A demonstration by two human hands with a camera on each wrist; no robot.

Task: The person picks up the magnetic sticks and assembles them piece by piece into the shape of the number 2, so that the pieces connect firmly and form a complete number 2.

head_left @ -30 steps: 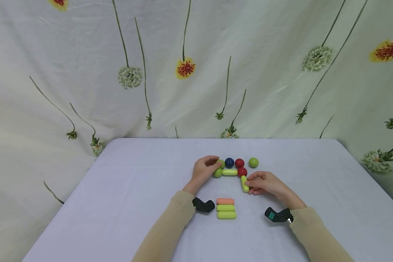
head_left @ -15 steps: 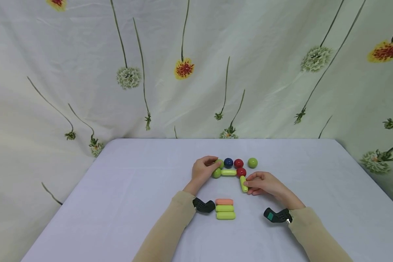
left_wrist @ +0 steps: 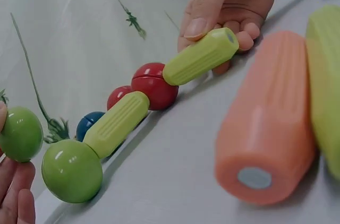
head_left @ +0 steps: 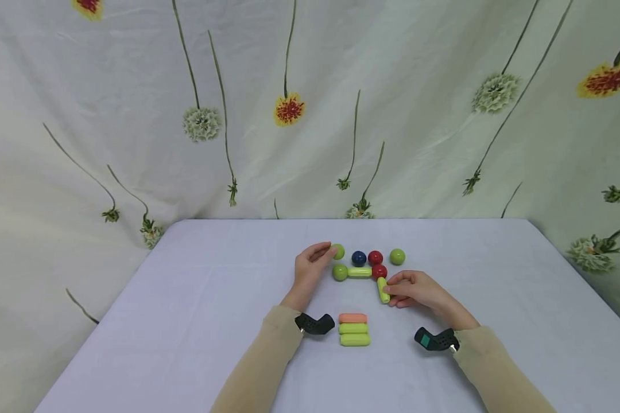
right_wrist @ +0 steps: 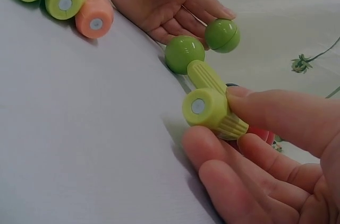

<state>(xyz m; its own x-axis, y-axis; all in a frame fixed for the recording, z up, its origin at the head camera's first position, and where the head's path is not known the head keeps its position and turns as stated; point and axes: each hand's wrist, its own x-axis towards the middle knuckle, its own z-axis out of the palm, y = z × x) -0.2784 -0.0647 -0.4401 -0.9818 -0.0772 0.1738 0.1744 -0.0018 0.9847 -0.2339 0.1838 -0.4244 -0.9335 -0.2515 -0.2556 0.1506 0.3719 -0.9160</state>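
Yellow-green rod point(head_left: 382, 288) is pinched by the right hand point(head_left: 417, 288) over the white table point(head_left: 196, 321) (a grey disc point(right_wrist: 197, 106) is seen in its near end), its far end set against a red ball point(head_left: 379, 272). That ball is joined by a second rod point(head_left: 360, 272) to a green ball point(head_left: 340, 272); a separate green ball point(head_left: 338, 251) is pinched by the left hand point(head_left: 311, 268).

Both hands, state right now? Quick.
Left hand: holding a green ball.
Right hand: holding a yellow-green stick that touches a red ball.
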